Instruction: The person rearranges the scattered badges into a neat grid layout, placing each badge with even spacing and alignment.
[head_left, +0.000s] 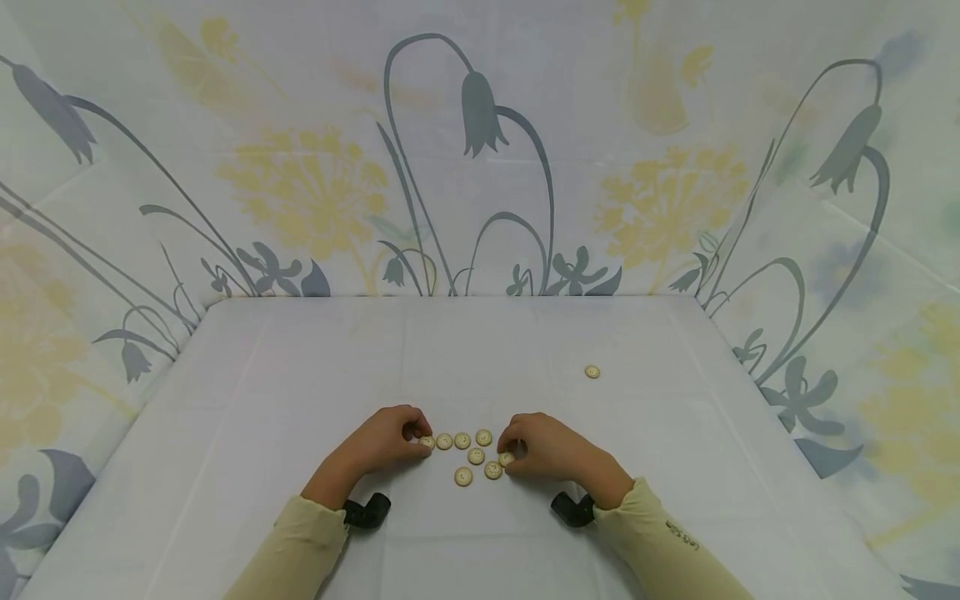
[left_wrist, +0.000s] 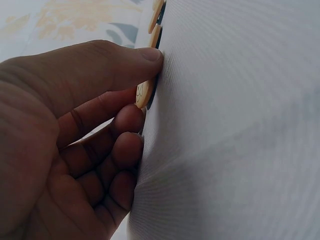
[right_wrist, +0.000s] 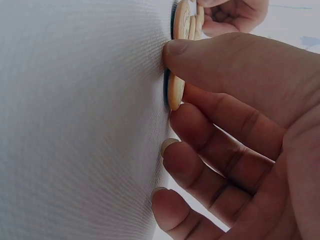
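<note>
My left hand (head_left: 381,442) pinches a round cream button (head_left: 427,442) between thumb and fingers at the left end of a short row. In the left wrist view that button (left_wrist: 143,94) stands on edge in the picture, close against the white cloth, its middle hidden by the thumb. With my right hand (head_left: 551,446) I pinch another button (head_left: 506,459) at the right side of the group; the right wrist view shows its lower part (right_wrist: 176,95) below the thumb. Between the hands, one button (head_left: 444,442) lies right beside the left-held one, and several similar ones lie close by.
A lone button (head_left: 592,372) lies farther back to the right. White cloth (head_left: 480,550) covers the table, and a flower-printed curtain (head_left: 480,208) rises along its back and sides. Each wrist wears a black device (head_left: 367,512).
</note>
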